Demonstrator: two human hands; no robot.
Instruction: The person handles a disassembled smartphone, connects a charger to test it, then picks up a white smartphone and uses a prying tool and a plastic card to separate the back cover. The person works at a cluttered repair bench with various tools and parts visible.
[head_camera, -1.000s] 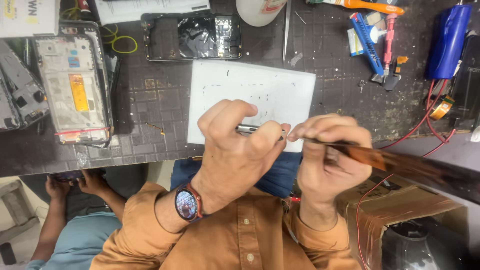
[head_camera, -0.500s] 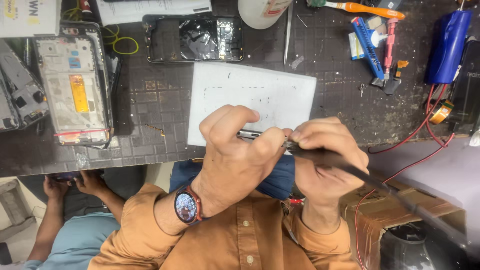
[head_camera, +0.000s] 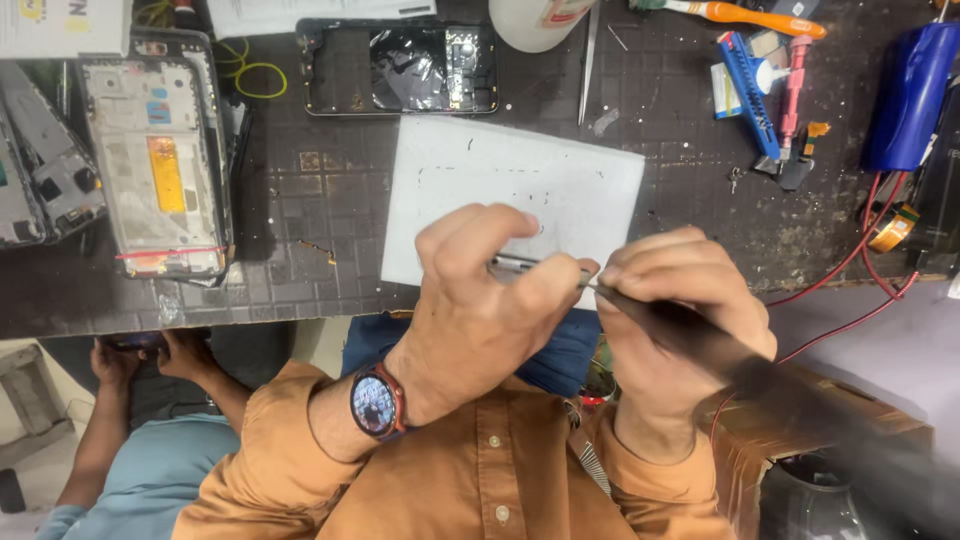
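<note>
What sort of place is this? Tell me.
Likely a phone repair bench: opened phone frame, stripped phone shell on a dark mat; left hand holds a metal tool, right hand a dark probe.

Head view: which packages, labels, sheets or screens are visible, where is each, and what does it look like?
White box: top left corner, rectangular, yellow and black print.
Printed paper: top edge, white.
White sheet: centre of mat, blank, small specks.
Phone frame: left, upright, orange strip inside.
Open phone: top centre, dark, shiny.
Wristwatch: lower centre, round lit dial.
</note>
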